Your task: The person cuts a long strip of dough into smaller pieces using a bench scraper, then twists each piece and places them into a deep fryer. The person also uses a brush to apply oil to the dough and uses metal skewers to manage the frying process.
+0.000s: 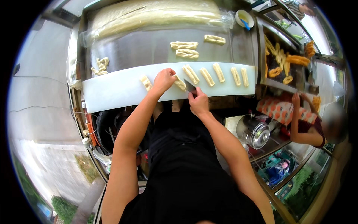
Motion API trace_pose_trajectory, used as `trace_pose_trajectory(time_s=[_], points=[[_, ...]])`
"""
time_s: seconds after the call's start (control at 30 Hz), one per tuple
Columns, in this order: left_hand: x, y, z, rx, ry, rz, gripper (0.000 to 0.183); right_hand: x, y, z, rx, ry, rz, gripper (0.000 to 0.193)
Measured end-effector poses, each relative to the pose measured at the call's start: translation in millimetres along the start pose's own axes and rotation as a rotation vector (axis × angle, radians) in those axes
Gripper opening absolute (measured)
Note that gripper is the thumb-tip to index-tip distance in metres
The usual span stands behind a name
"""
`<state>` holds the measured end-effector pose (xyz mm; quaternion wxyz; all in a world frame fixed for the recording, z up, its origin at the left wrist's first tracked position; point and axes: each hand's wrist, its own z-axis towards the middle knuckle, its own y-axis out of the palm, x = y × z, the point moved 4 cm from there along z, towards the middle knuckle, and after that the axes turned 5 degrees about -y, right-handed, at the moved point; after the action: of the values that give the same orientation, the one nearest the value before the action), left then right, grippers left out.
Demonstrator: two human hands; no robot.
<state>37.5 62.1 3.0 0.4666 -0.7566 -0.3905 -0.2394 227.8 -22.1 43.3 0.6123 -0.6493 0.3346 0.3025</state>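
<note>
I'm holding my left hand (164, 80) curled at a dough strip (180, 83), its hold unclear, and gripping a dark blade (189, 86) in my closed right hand (199, 102).

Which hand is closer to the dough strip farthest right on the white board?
Right. The right hand, holding the knife, is left of that strip; the left hand is farther left, by another piece.

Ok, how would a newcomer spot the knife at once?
Find the long white board. Just right of its middle, by the near edge, the right hand grips the knife. Its dark, pointed blade stands out among the pale dough strips.
</note>
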Motion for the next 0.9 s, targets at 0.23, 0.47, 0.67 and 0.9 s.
trace_pose_trajectory(time_s=[0.23, 0.47, 0.67, 0.9], points=[[4, -1, -2, -0.038, -0.071, -0.098, 0.023, 0, 4, 7, -0.024, -0.073, -0.023, 0.013], [-5, -4, 2, 0.056, -0.051, -0.073, 0.023, -12, 19, 18, -0.109, -0.147, -0.212, 0.01], [-26, -4, 10, 0.046, -0.146, -0.301, 0.017, -23, 33, 30, -0.257, -0.071, -0.438, 0.01], [-7, -18, 7, 0.197, -0.024, 0.018, 0.013, -44, 43, 51, -0.401, -0.034, -0.541, 0.01]])
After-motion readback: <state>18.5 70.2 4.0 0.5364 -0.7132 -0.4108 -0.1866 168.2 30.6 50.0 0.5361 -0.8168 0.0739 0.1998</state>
